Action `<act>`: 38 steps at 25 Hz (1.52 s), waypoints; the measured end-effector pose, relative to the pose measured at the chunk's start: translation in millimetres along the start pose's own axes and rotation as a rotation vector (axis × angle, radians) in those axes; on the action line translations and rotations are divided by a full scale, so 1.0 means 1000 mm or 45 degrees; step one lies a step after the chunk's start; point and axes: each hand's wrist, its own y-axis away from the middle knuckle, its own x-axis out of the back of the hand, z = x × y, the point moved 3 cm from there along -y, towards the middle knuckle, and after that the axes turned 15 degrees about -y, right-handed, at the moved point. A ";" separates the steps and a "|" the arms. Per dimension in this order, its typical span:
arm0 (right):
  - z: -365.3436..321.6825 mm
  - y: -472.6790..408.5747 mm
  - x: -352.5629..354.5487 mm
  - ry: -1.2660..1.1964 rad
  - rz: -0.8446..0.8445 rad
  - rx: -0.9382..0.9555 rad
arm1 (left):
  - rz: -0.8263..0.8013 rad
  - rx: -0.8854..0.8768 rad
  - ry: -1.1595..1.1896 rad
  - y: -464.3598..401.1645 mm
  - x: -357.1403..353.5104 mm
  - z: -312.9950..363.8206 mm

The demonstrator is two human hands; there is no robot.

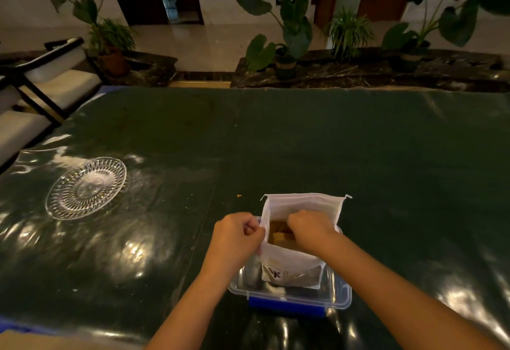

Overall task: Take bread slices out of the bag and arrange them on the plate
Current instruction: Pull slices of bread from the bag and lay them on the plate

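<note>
A white bread bag (292,262) stands upright with its mouth open, inside a clear plastic container (340,293) with a blue clasp near the table's front edge. Brown bread slices (278,232) show inside the mouth. My left hand (237,235) pinches the bag's left rim. My right hand (310,228) reaches down into the bag, fingers curled over the bread; whether it grips a slice is hidden. An empty cut-glass plate (86,188) lies far to the left on the table.
The table (276,142) wears a dark green glossy plastic cover. A small crumb (239,196) lies just left of the bag. Chairs (52,79) stand past the left corner, and potted plants (287,46) line a ledge behind the table.
</note>
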 end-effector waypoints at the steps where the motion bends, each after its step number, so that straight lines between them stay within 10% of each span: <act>1: 0.003 0.000 -0.002 -0.042 0.002 -0.033 | -0.014 -0.007 0.006 0.001 -0.001 0.001; 20: 0.013 0.060 0.037 -0.411 0.360 0.292 | 0.018 -0.099 0.165 0.004 -0.003 -0.003; 24: 0.014 0.077 0.064 -0.547 0.424 0.349 | 0.217 -0.338 0.134 0.002 0.004 0.006; 30: 0.013 0.102 0.119 -0.604 0.498 0.480 | -0.009 -0.539 0.035 -0.019 0.002 0.042; 38: -0.010 0.110 0.171 -0.694 0.448 0.725 | 0.158 -0.555 0.551 -0.022 0.032 0.050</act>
